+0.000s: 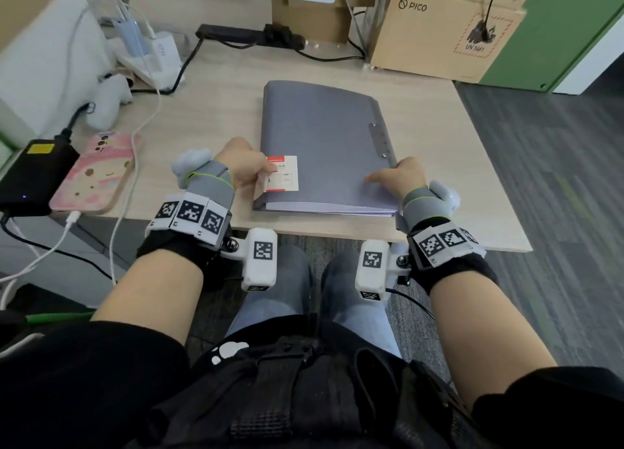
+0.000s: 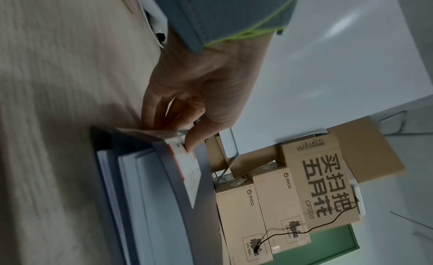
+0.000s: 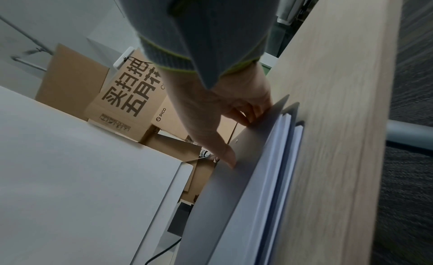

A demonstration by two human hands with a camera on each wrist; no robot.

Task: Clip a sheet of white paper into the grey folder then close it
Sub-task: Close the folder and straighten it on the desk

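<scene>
The grey folder (image 1: 320,137) lies shut and flat on the wooden desk (image 1: 209,97), spine to the right. White paper (image 1: 324,208) shows as a stack of edges under its near cover edge. My left hand (image 1: 266,171) pinches the cover's near left edge, with the thumb on the red and white label (image 1: 283,173). In the left wrist view the left hand (image 2: 178,137) has fingers under the cover (image 2: 196,222) above the paper (image 2: 131,185). My right hand (image 1: 381,175) holds the near right edge: thumb on the cover (image 3: 222,204), fingers (image 3: 246,117) curled at the edge, beside the paper (image 3: 276,158).
A phone in a pink case (image 1: 98,175) and a black power bank (image 1: 33,175) with cables lie at the left. A white plush toy (image 1: 111,100) sits behind them. Cardboard boxes (image 1: 439,29) stand at the back right. The desk's front edge (image 1: 337,232) is just before my knees.
</scene>
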